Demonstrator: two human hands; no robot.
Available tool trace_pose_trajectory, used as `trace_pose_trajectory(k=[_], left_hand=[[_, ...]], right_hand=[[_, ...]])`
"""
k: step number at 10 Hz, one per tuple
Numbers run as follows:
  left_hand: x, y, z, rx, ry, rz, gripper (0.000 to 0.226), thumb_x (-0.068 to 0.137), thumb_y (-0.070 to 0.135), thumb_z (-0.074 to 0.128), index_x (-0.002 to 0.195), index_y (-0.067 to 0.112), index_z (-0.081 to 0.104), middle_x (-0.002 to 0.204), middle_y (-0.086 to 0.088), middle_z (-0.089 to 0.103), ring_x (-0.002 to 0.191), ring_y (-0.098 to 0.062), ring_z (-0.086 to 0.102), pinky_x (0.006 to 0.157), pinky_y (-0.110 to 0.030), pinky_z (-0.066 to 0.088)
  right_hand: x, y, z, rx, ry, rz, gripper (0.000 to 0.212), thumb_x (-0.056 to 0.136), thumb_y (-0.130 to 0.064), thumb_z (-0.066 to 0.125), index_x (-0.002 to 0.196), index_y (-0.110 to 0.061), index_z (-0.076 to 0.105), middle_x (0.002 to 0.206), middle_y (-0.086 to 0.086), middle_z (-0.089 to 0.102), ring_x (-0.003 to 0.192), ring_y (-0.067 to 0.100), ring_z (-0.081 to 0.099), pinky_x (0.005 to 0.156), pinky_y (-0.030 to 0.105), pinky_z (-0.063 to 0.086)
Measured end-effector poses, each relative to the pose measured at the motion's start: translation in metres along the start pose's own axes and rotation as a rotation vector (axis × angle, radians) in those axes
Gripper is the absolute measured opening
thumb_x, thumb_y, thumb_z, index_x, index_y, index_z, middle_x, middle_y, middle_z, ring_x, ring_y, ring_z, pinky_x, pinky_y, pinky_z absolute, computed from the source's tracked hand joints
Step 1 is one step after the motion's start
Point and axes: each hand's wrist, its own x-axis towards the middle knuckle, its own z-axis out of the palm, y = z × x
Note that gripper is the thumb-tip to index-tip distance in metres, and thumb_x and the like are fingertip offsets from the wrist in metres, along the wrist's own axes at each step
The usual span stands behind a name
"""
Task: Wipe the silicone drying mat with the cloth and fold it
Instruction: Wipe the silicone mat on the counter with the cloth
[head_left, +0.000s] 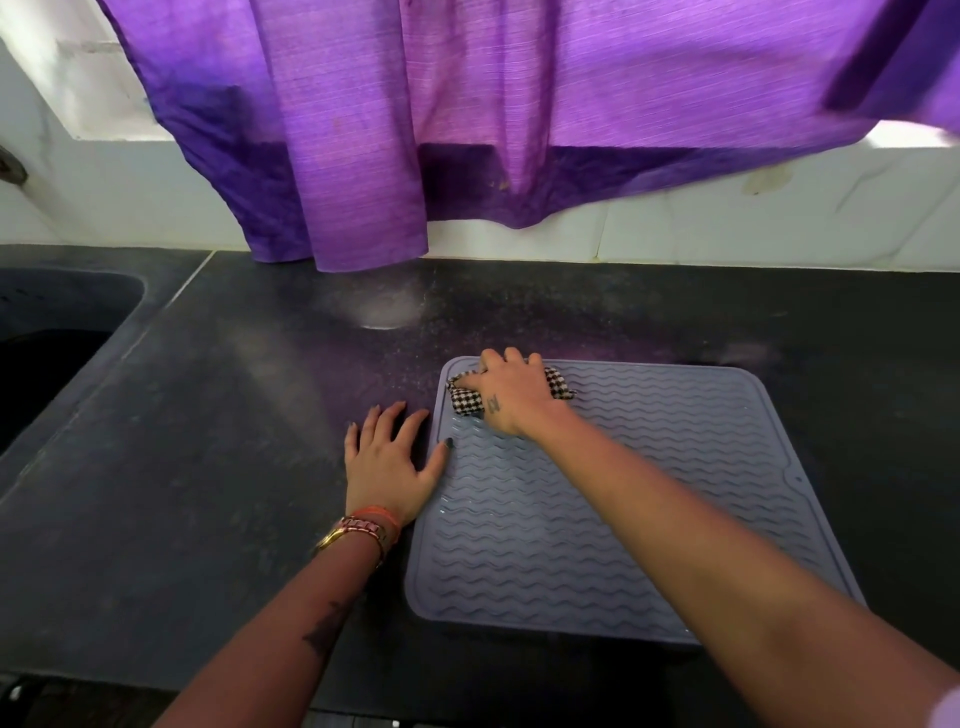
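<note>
Near edge of mat: the silicone drying mat (597, 499) lies flat on the dark counter (208, 467), its near right corner hidden under the person's right forearm
Left hand: the left hand (392, 460) rests flat on the counter just beside the mat's left edge, fingers spread and straight, holding nothing; the thumb tip touches or overlaps the mat's rim
Right hand: the right hand (511, 395) is curled over a bunched checked cloth (467, 402) and presses it onto the mat's far left corner
Step in hand: wiping, judged to be at an early pass, with the folding not yet begun
Doing it well: keep the left hand pinning the rim so the mat does not slide; run the cloth along the wavy ridges so the grooves are reached; work corner to corner before folding
Wetness: a few glints show on the ridges, but whether they are water or reflected light cannot be told
Far side: a purple curtain (467, 130) hangs over the tiled wall, covering whatever is behind it
Left margin: a sink (57, 338) is cut off by the frame and its basin is too dark to read
Cloth: its full size is hidden under the hand
</note>
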Motion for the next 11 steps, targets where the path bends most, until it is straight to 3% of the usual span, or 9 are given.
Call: trace_pose_trajectory(k=[4, 9, 10, 11], left_hand=[[-0.001, 0.001, -0.003, -0.008, 0.02, 0.002, 0.072, 0.078, 0.071, 0.02, 0.129, 0.032, 0.053, 0.143, 0.001, 0.044, 0.139, -0.024, 0.029, 0.115, -0.048, 0.014], [-0.001, 0.002, -0.003, -0.009, 0.002, -0.003, 0.075, 0.077, 0.072, 0.019, 0.131, 0.032, 0.051, 0.145, 0.001, 0.041, 0.14, -0.023, 0.026, 0.116, -0.048, 0.012], [-0.001, 0.001, -0.002, -0.008, -0.003, -0.005, 0.075, 0.076, 0.072, 0.019, 0.131, 0.032, 0.051, 0.145, 0.001, 0.041, 0.14, -0.024, 0.026, 0.116, -0.048, 0.011], [0.0, 0.001, -0.003, -0.005, -0.009, -0.008, 0.075, 0.076, 0.072, 0.019, 0.131, 0.032, 0.05, 0.146, 0.001, 0.041, 0.14, -0.023, 0.025, 0.116, -0.047, 0.011]], right_hand=[[-0.004, -0.001, -0.006, 0.041, -0.004, 0.1, 0.049, 0.085, -0.027, 0.06, 0.132, -0.033, 0.048, 0.129, 0.01, 0.045, 0.119, 0.034, 0.041, 0.097, 0.052, 0.032], [-0.031, 0.034, -0.004, 0.031, 0.024, 0.277, 0.049, 0.086, -0.024, 0.059, 0.131, -0.039, 0.047, 0.13, 0.01, 0.045, 0.12, 0.032, 0.039, 0.098, 0.05, 0.031], [-0.031, 0.02, -0.003, 0.092, 0.14, 0.259, 0.047, 0.083, -0.021, 0.063, 0.126, -0.034, 0.052, 0.128, 0.01, 0.046, 0.118, 0.031, 0.039, 0.095, 0.048, 0.032], [-0.025, -0.006, -0.002, 0.103, 0.167, 0.111, 0.05, 0.082, -0.017, 0.062, 0.126, -0.036, 0.051, 0.127, 0.009, 0.045, 0.117, 0.031, 0.039, 0.096, 0.048, 0.031]])
